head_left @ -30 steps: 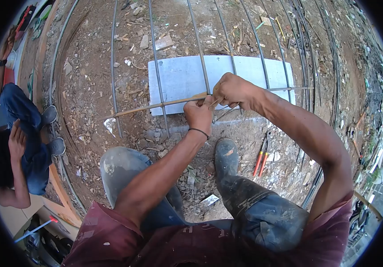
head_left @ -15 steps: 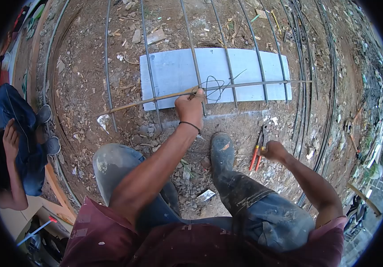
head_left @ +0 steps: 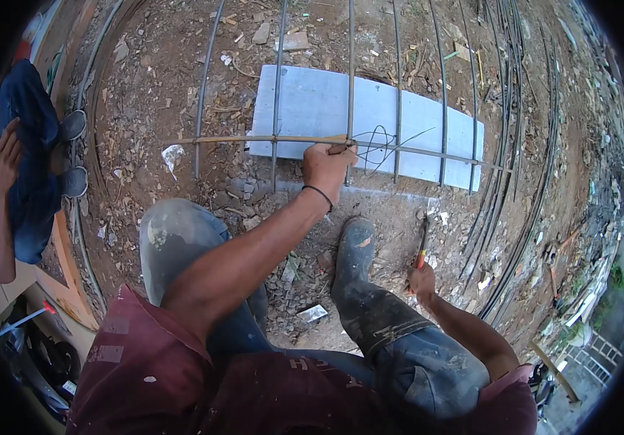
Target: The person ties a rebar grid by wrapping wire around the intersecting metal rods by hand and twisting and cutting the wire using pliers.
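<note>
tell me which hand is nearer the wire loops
Left. The left hand pinches at the bar crossing, just beside the wire loops; the right hand is farther off, closer to the body, on the pliers.

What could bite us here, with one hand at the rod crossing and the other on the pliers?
Wire ends: the loose wire sticks out beside the left hand and might poke it.
Slip: the crossbar could shift if that hand lets go.
Pinch: the right hand might get nipped by the pliers.
</note>
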Available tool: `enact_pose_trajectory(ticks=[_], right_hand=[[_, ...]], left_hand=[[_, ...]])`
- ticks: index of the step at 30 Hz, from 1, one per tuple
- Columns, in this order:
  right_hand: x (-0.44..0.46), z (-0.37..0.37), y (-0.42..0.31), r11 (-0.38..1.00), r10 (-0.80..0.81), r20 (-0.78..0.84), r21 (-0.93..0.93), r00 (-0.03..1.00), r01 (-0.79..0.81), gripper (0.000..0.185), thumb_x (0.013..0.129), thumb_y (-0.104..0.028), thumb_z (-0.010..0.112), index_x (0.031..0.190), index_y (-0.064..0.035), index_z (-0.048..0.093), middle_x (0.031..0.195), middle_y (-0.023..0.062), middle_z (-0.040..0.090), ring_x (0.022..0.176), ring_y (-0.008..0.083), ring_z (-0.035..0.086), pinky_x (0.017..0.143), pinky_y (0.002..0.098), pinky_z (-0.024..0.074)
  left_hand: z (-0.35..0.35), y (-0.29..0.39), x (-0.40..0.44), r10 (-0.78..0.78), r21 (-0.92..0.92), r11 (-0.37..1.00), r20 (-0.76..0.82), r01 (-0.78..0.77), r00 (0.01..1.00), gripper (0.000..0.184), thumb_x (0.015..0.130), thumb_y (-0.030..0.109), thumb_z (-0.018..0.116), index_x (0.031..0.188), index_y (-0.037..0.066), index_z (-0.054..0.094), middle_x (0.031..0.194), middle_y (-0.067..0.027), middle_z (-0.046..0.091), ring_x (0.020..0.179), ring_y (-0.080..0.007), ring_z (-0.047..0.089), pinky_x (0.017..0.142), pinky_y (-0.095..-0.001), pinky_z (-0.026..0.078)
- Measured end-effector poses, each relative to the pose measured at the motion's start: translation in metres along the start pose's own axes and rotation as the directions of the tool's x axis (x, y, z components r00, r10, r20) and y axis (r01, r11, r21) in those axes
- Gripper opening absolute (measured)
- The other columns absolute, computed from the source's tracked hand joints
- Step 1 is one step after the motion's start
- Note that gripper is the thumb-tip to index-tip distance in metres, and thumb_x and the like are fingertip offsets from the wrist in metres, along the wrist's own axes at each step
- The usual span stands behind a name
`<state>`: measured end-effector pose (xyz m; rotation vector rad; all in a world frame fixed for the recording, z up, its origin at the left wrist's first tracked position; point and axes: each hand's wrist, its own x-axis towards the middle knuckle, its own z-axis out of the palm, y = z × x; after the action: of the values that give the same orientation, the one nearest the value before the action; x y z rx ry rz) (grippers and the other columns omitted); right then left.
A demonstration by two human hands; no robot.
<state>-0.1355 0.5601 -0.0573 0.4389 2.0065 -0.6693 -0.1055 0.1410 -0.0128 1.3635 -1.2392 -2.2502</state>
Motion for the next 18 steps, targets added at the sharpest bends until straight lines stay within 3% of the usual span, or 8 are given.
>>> enact_pose_trajectory(ticks=[1, 4, 6, 8, 10, 14, 16, 18], right_hand=[[-0.023, -0.002, -0.029, 1.000, 0.022, -0.070, -0.019, 0.997, -0.023, 0.022, 0.095, -0.025, 0.065, 0.093, -0.0040, 0.058, 0.064, 0.0077, 0.059, 0.045, 0.0164, 0.057, 0.040, 0.0339, 0.0475], [-0.053, -0.031, -0.062, 0.976, -0.105, -0.049, -0.195, 0.993, 0.093, 0.023, 0.099, -0.025, 0.063, 0.087, -0.0055, 0.059, 0.065, 0.0055, 0.059, 0.046, 0.0154, 0.056, 0.039, 0.0344, 0.0469], [-0.059, -0.048, -0.068, 0.950, -0.197, -0.043, -0.255, 0.980, 0.180, 0.028, 0.102, -0.028, 0.061, 0.087, -0.0044, 0.060, 0.063, 0.0073, 0.058, 0.050, 0.0216, 0.060, 0.043, 0.0384, 0.0460], [-0.071, -0.061, -0.097, 0.653, -0.619, -0.037, -0.579, 0.784, 0.488, 0.027, 0.101, -0.028, 0.065, 0.091, -0.0025, 0.062, 0.064, 0.0131, 0.059, 0.059, 0.0312, 0.061, 0.055, 0.0450, 0.0460], [-0.074, -0.068, -0.149, 0.259, -0.856, 0.075, -0.794, 0.511, 0.550, 0.022, 0.098, -0.025, 0.069, 0.094, -0.0037, 0.064, 0.071, 0.0162, 0.060, 0.066, 0.0368, 0.059, 0.065, 0.0488, 0.0431], [-0.062, -0.072, -0.256, -0.063, -0.946, 0.230, -0.823, 0.229, 0.565, 0.014, 0.096, -0.021, 0.068, 0.097, -0.0071, 0.065, 0.084, 0.0138, 0.067, 0.070, 0.0351, 0.063, 0.064, 0.0478, 0.0450], [-0.066, -0.069, -0.303, -0.111, -0.888, 0.289, -0.890, 0.358, 0.442, 0.023, 0.098, -0.021, 0.065, 0.116, -0.0077, 0.068, 0.084, 0.0148, 0.067, 0.077, 0.0367, 0.069, 0.063, 0.0462, 0.0528], [-0.053, -0.069, -0.335, -0.278, -0.862, 0.393, -0.895, 0.320, 0.350, 0.038, 0.098, -0.018, 0.063, 0.135, -0.0144, 0.062, 0.100, 0.0094, 0.071, 0.074, 0.0332, 0.070, 0.059, 0.0461, 0.0545]], left_hand=[[0.002, 0.000, -0.001, 0.002, -0.014, 1.000, -0.010, -0.002, 1.000, 0.018, 0.086, -0.004, 0.078, 0.103, -0.004, 0.072, 0.090, -0.0057, 0.073, 0.077, -0.0137, 0.067, 0.070, -0.0245, 0.052], [0.007, 0.004, -0.006, 0.114, -0.095, 0.988, -0.079, -0.121, 0.990, 0.022, 0.081, -0.002, 0.082, 0.101, -0.004, 0.073, 0.087, -0.0047, 0.074, 0.079, -0.0144, 0.068, 0.072, -0.0273, 0.053], [0.007, 0.006, -0.008, 0.087, 0.027, 0.996, -0.053, -0.086, 0.995, 0.027, 0.078, -0.001, 0.085, 0.102, -0.004, 0.073, 0.091, -0.0064, 0.075, 0.085, -0.0145, 0.069, 0.075, -0.0289, 0.054], [0.010, 0.013, -0.014, 0.087, 0.014, 0.996, -0.103, -0.086, 0.991, 0.028, 0.078, 0.002, 0.088, 0.101, -0.005, 0.074, 0.093, -0.0076, 0.075, 0.086, -0.0139, 0.069, 0.075, -0.0290, 0.055], [0.012, 0.015, -0.016, 0.117, 0.060, 0.992, -0.131, -0.110, 0.984, 0.030, 0.081, 0.009, 0.089, 0.101, -0.006, 0.074, 0.092, -0.0071, 0.075, 0.082, -0.0132, 0.068, 0.074, -0.0275, 0.054], [0.006, 0.013, -0.012, -0.009, 0.024, 1.000, -0.046, 0.010, 0.999, 0.031, 0.085, 0.014, 0.088, 0.102, -0.006, 0.074, 0.090, -0.0056, 0.075, 0.077, -0.0114, 0.066, 0.071, -0.0261, 0.053], [0.007, 0.009, -0.010, 0.025, -0.132, 0.991, -0.060, -0.033, 0.998, 0.029, 0.087, 0.016, 0.086, 0.103, -0.006, 0.074, 0.088, -0.0047, 0.074, 0.074, -0.0096, 0.063, 0.067, -0.0254, 0.050], [0.006, 0.006, -0.008, 0.033, -0.071, 0.997, -0.045, -0.036, 0.998, 0.030, 0.088, 0.016, 0.086, 0.103, -0.006, 0.074, 0.089, -0.0051, 0.074, 0.075, -0.0095, 0.063, 0.067, -0.0252, 0.050]])
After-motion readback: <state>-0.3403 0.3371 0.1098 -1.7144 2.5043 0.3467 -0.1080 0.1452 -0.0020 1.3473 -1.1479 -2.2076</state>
